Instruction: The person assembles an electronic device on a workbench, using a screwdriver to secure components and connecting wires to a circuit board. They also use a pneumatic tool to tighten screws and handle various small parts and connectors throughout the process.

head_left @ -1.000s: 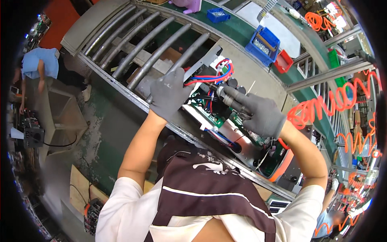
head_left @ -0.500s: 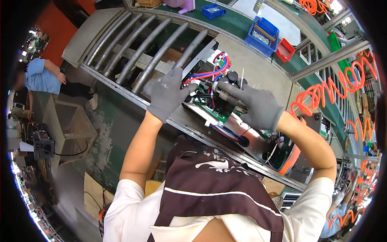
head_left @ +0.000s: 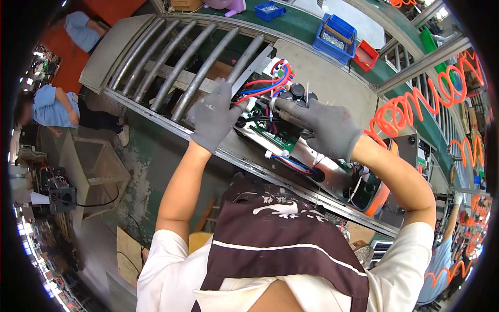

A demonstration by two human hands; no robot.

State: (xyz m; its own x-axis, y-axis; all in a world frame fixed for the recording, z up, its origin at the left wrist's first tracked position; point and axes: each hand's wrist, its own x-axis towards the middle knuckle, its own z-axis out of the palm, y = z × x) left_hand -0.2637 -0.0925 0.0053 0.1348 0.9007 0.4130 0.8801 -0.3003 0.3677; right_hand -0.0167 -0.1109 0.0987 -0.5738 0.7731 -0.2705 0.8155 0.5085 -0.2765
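Observation:
An opened machine with a metal chassis (head_left: 332, 179) lies on the line in front of me. Inside are a green circuit board (head_left: 283, 140), black round capacitors (head_left: 297, 89) and a looped bundle of red and blue wires (head_left: 283, 78). My left hand (head_left: 214, 117), in a grey glove, is closed at the wire ends beside the upright metal panel (head_left: 252, 70). From the other side my gloved right hand (head_left: 330, 127) reaches over the board, its fingertips pressed together near a thin white tie. What those fingertips hold is too small to make out.
Metal rollers (head_left: 195, 73) run to the left. Beyond the line stand blue bins (head_left: 335, 41) of small parts and a red bin (head_left: 366, 54). Orange coiled hoses (head_left: 405, 112) hang at right. Another orange-edged machine (head_left: 379, 192) sits nearby. Other people are at the left and lower right.
My right hand has shifted slightly left and up, its fingers nearer my left hand. The view has moved a little. Another person's blue sleeve now shows at the upper left.

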